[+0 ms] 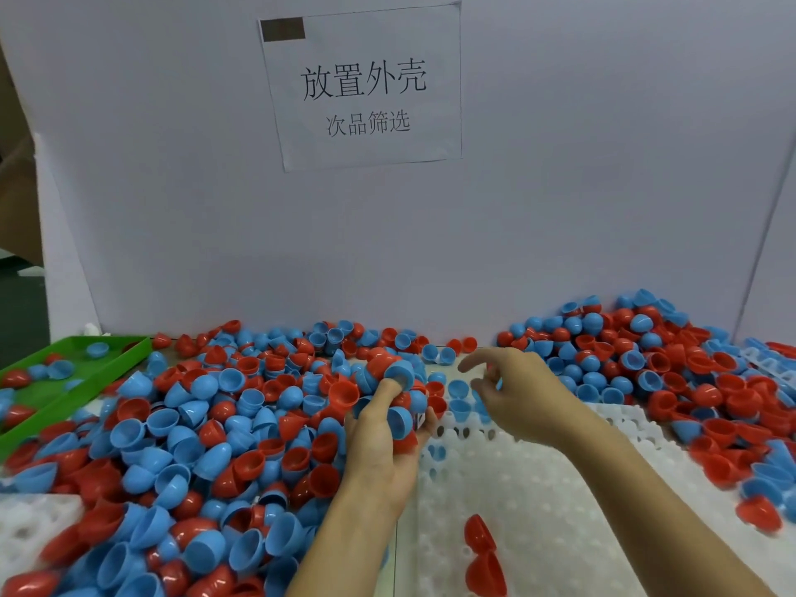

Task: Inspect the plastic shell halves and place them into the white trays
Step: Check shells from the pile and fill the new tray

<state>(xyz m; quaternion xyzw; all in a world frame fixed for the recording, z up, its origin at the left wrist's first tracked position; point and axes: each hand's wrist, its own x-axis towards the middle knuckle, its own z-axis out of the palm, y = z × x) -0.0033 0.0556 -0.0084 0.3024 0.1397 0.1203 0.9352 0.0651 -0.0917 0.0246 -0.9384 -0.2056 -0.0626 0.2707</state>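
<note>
Red and blue plastic shell halves (pixel 206 428) lie heaped over the table's left and middle. My left hand (pixel 379 441) grips a bunch of shells (pixel 387 381), red and blue, at the centre. To its right my right hand (pixel 517 389) hovers over the white tray (pixel 538 501), fingers loosely bent, index pointing left; a blue sliver shows at its fingertips, too blurred to tell if it is held. A few blue shells (pixel 458 400) sit in the tray's far pockets. Two red shells (pixel 482 553) lie on the tray's near part.
A second heap of shells (pixel 672 372) fills the right side. A green tray (pixel 56 394) at the left holds a few shells. Another white tray (pixel 30 523) shows at the lower left. A white board with a paper sign (pixel 366 88) stands behind the table.
</note>
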